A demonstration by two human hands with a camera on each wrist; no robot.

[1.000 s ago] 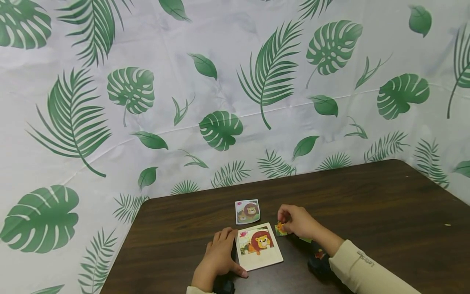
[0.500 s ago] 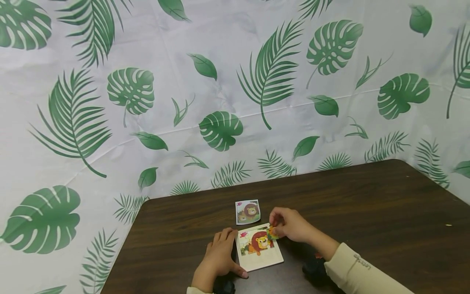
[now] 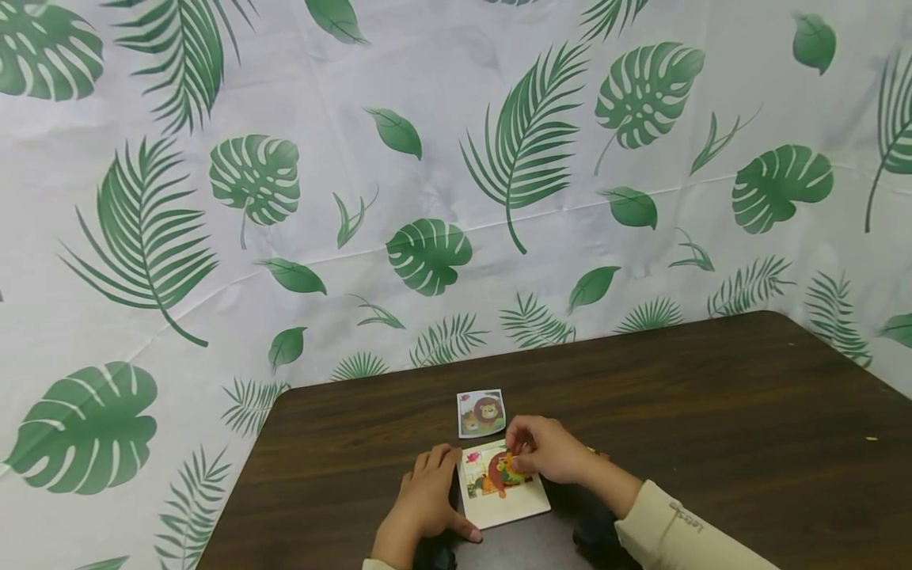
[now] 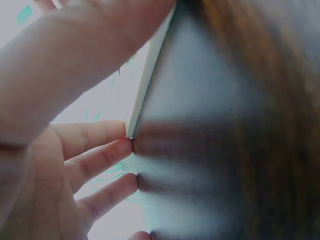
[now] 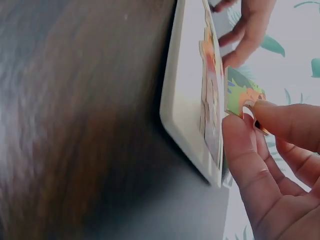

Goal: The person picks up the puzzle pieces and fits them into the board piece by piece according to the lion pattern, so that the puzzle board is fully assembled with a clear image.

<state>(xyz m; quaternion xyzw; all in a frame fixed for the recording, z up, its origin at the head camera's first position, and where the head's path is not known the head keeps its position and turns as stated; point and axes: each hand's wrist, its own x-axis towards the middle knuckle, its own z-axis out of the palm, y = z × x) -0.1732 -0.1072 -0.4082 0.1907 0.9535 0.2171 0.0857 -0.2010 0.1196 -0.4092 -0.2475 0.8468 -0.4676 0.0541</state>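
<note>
A pale puzzle board (image 3: 516,511) with a partly filled lion picture lies on the table. My left hand (image 3: 425,500) rests at its left side, thumb at the near corner and fingers spread along the edge; in the left wrist view the left hand (image 4: 65,150) touches the board's edge (image 4: 142,90). Over the board's upper right, my right hand (image 3: 552,451) pinches a green and orange puzzle piece. The right wrist view shows this piece (image 5: 235,92) tilted above the board (image 5: 175,95), between thumb and fingers of the right hand (image 5: 280,165).
A small printed lion picture (image 3: 480,413) lies just behind the board. Something small and orange-yellow shows behind the right wrist. The dark wooden table (image 3: 698,396) meets a leaf-patterned cloth (image 3: 321,198) at the back.
My right hand has carried the piece from the table right of the board leftward to over the lion picture. My left hand has stayed in place.
</note>
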